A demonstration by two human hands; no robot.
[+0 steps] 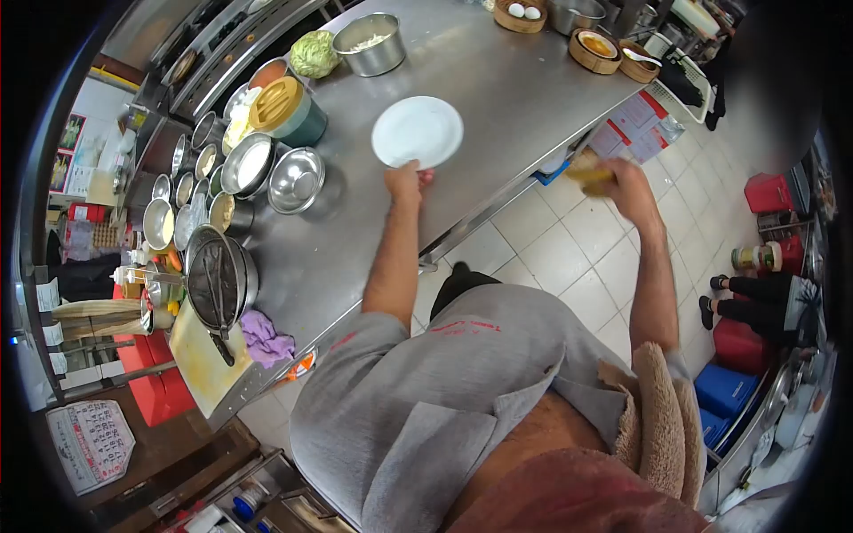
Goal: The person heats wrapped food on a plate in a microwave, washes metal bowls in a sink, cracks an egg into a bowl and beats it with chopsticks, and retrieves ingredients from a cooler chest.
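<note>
My left hand (406, 182) grips the near rim of a round white plate (418, 131) over the steel worktop (342, 258). Nothing lies on the plate. Out past the worktop's right edge, my right hand (633, 194) is closed on a blurred yellowish-brown thing (588, 174); its kind cannot be made out. Left of the plate are a shiny steel bowl (296, 180) and a teal tub with a yellow top (286, 111).
A cabbage (314, 55) and a steel pot (369, 44) stand at the back. Bamboo steamers (593, 51) sit near the far right corner. A dark strainer (213, 280) and a purple cloth (266, 338) lie at left. Another person's legs (751, 313) show at right.
</note>
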